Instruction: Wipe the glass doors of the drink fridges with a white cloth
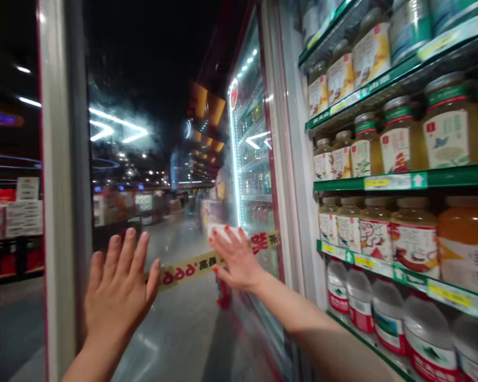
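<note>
A glass door (155, 318) of an upright drinks cooler stands swung outward before me. My left hand (115, 289) lies flat toward the glass beside the door's metal frame (59, 212), fingers stretched up. Farther right, my right hand (239, 258) is spread over a yellow strip sticker (191, 270) with red and black characters, covering part of it. Both palms face away from me and appear to rest on the glass; exact contact is hidden. Neither hand holds anything.
At the right, green-edged cooler shelves (382, 179) carry rows of bottled drinks (398, 140) and, lowest, clear bottles with red labels (386, 313). Through the glass, a store aisle and another lit cooler (255, 127) appear blurred. Boxed goods (23, 215) stand at far left.
</note>
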`<state>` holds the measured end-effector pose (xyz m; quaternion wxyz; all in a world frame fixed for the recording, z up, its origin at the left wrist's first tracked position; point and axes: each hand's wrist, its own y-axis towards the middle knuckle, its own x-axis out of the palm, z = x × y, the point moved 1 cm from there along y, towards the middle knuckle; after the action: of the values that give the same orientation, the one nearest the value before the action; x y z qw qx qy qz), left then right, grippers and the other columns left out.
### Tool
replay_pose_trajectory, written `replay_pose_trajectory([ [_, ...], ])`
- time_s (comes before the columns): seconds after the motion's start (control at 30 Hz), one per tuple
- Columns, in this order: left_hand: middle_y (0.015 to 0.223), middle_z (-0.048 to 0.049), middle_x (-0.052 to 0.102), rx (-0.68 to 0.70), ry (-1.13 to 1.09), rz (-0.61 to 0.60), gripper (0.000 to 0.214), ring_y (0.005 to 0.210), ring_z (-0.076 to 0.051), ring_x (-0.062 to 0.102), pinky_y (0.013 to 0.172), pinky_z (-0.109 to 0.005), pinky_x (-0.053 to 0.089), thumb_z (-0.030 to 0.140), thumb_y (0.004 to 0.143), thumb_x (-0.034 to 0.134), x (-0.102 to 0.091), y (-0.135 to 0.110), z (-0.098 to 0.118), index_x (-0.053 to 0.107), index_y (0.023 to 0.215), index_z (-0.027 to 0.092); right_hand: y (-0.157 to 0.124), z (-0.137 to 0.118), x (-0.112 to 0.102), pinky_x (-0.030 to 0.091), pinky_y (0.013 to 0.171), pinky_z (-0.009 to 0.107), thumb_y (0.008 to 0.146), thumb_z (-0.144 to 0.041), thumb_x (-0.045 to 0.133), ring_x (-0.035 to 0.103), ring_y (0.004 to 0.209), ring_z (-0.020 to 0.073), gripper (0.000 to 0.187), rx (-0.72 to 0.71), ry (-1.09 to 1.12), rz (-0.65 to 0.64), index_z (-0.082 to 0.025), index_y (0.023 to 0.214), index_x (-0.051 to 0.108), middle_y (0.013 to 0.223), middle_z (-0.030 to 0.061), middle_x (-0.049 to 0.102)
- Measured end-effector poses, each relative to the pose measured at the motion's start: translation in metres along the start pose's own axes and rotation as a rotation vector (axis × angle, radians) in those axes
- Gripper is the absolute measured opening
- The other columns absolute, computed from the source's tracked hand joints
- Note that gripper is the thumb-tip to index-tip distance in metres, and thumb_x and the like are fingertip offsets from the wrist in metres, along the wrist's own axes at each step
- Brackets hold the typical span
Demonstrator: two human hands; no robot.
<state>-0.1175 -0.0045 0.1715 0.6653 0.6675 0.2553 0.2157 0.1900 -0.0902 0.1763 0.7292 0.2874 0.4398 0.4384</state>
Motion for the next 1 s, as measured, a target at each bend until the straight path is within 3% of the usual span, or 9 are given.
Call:
replay_pose_trajectory([
  [0.07,0.184,0.0064,0.017,0.003,-0.018,-0.005,0.078,0.173,-0.030,0.020,0.144,-0.056,0.008,0.042,0.106,0.054,0.001,-0.001,0.000,0.021,0.176,0.040,-0.018,0.006,-0.003,0.021,0.141,0.052,0.110,-0.054,0.045,0.028,0.170,0.0209,0.068,-0.082,0.015,-0.031,-0.041,0.175,0.029,0.179,-0.0023,0.042],
  [0.13,0.184,0.0038,0.018,0.019,0.000,-0.006,0.080,0.172,-0.030,0.020,0.144,-0.055,0.009,0.040,0.105,0.057,0.002,-0.001,-0.001,0.021,0.177,0.038,-0.013,0.039,-0.015,0.026,0.138,0.056,0.113,-0.047,0.037,0.031,0.169,0.0225,0.064,0.158,0.006,0.060,-0.038,0.175,0.028,0.178,0.0008,0.043],
  [0.27,0.183,-0.0031,0.023,0.054,0.070,0.001,0.082,0.172,-0.028,0.019,0.144,-0.051,0.009,0.038,0.105,0.060,0.006,-0.001,-0.009,0.021,0.177,0.031,0.064,0.077,-0.029,0.023,0.132,0.077,0.115,-0.041,0.020,0.014,0.173,0.0370,0.070,0.529,-0.007,0.233,-0.021,0.179,0.001,0.186,0.0171,0.016],
  [0.37,0.183,-0.0046,0.024,0.076,0.097,0.006,0.082,0.173,-0.026,0.018,0.143,-0.048,0.009,0.040,0.105,0.059,0.010,-0.003,-0.016,0.022,0.177,0.030,0.101,0.031,-0.024,0.019,0.139,0.067,0.114,-0.050,0.036,0.013,0.174,0.0302,0.073,0.196,-0.008,0.135,-0.032,0.179,0.008,0.187,0.0045,0.019],
  [0.5,0.182,-0.0065,0.027,0.089,0.100,-0.022,0.085,0.172,-0.026,0.019,0.143,-0.049,0.010,0.040,0.104,0.062,0.015,-0.006,-0.020,0.020,0.177,0.030,0.063,-0.003,-0.022,0.012,0.143,0.056,0.109,-0.052,0.051,0.020,0.173,0.0224,0.073,-0.298,0.041,-0.106,-0.038,0.176,0.026,0.181,-0.0044,0.038],
  [0.63,0.183,-0.0078,0.025,0.078,0.090,-0.052,0.089,0.173,-0.026,0.016,0.143,-0.050,0.009,0.042,0.103,0.063,0.024,-0.010,-0.023,0.016,0.178,0.029,0.064,0.051,-0.035,0.014,0.139,0.069,0.114,-0.045,0.034,0.014,0.174,0.0286,0.066,0.194,0.080,-0.013,-0.033,0.177,0.022,0.185,0.0014,0.027],
  [0.73,0.183,-0.0084,0.023,0.061,0.075,-0.058,0.090,0.174,-0.026,0.013,0.143,-0.049,0.007,0.042,0.103,0.063,0.029,-0.012,-0.027,0.016,0.178,0.028,0.104,0.042,-0.028,0.010,0.135,0.078,0.115,-0.047,0.027,0.003,0.175,0.0342,0.068,0.463,0.111,0.124,-0.028,0.179,0.012,0.188,0.0057,0.013],
  [0.9,0.183,-0.0105,0.025,0.069,0.031,-0.079,0.091,0.173,-0.027,0.015,0.143,-0.051,0.008,0.043,0.103,0.062,0.032,-0.014,-0.031,0.014,0.178,0.026,0.077,-0.058,-0.002,0.005,0.142,0.061,0.113,-0.053,0.041,0.013,0.174,0.0237,0.071,-0.249,0.149,-0.077,-0.035,0.178,0.019,0.184,-0.0028,0.030],
  [1.0,0.183,-0.0105,0.025,0.068,0.033,-0.086,0.089,0.173,-0.028,0.016,0.143,-0.052,0.008,0.043,0.104,0.061,0.033,-0.015,-0.031,0.014,0.178,0.026,0.013,-0.036,0.005,0.005,0.143,0.058,0.113,-0.051,0.043,0.021,0.172,0.0228,0.067,-0.345,0.129,-0.186,-0.039,0.176,0.024,0.180,-0.0044,0.038],
])
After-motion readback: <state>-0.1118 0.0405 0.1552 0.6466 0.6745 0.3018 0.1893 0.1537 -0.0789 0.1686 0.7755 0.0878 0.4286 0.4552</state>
